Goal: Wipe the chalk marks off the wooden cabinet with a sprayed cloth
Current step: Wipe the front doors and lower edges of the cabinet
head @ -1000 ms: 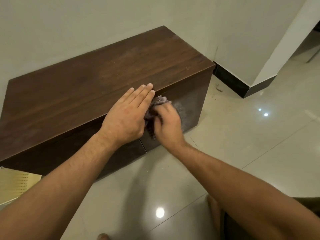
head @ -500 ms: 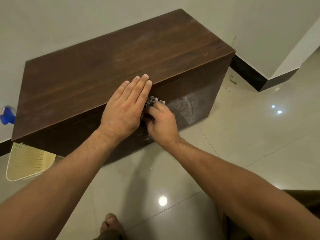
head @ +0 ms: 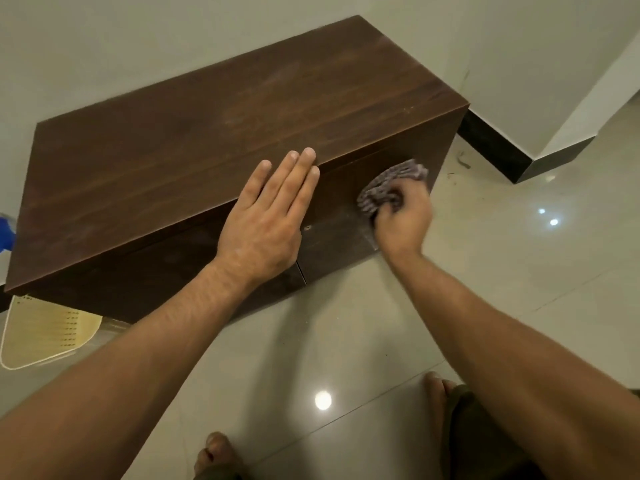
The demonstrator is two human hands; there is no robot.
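A low dark wooden cabinet (head: 194, 140) stands on the tiled floor against the wall. My left hand (head: 266, 216) lies flat, fingers together, over the top's front edge. My right hand (head: 403, 221) grips a bunched grey cloth (head: 389, 187) and presses it against the right part of the cabinet's front face, near the right corner. Faint pale smears show on the cabinet top. The front face beside the cloth looks dark, and I cannot make out chalk there.
A pale yellow perforated plastic piece (head: 45, 332) lies on the floor by the cabinet's left end. A blue object (head: 6, 233) shows at the left frame edge. A white wall with black skirting (head: 491, 147) runs behind and right. My bare feet (head: 216, 453) are below on glossy tiles.
My right hand has slid the cloth rightward across the front face, away from my left hand, covering the pale chalky patch seen earlier. My left hand stays on the top edge.
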